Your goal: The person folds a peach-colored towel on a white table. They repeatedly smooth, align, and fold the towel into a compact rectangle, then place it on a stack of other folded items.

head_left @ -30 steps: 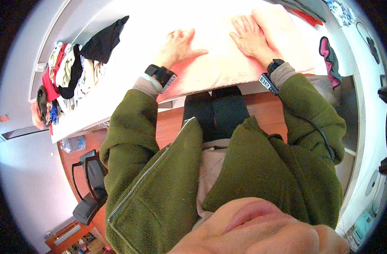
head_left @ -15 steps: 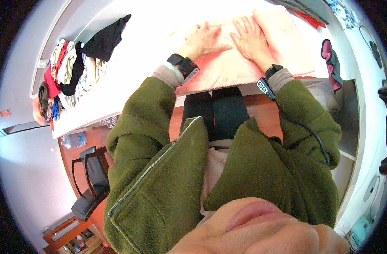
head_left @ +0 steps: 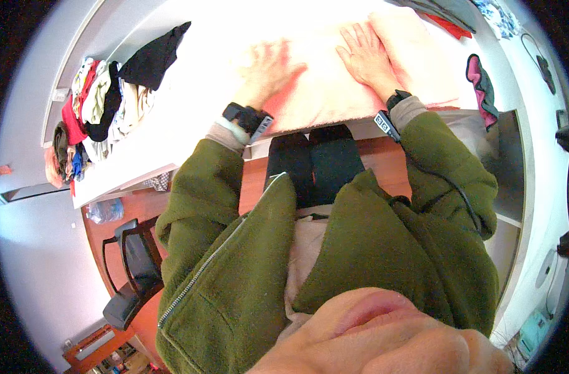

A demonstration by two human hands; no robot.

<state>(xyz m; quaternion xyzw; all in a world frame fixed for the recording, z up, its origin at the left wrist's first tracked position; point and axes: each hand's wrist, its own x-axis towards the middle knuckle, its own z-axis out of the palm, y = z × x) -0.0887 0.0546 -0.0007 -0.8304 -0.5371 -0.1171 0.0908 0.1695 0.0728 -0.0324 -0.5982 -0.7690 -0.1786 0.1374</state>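
A fluffy pink cloth, like a towel (head_left: 325,93), lies spread on the white table, with a thicker folded part along its right side. Flat on its left part rests my left hand (head_left: 265,68), fingers spread, its edges washed out by glare. My right hand (head_left: 365,56) presses flat near the fold, with fingers stretched forward and nothing gripped. Both wrists carry dark bands with small devices. The cloth's far and left edges are lost in the brightness.
Several crumpled clothes (head_left: 97,112) are heaped on the table's left end beside a black garment (head_left: 153,59). A pink and grey cloth piece (head_left: 482,90) lies at the right edge. A black chair (head_left: 132,268) stands on the floor at left.
My left hand has slid left across the pink towel, with its fingers spreading. My right hand stays in nearly the same place on the cloth.
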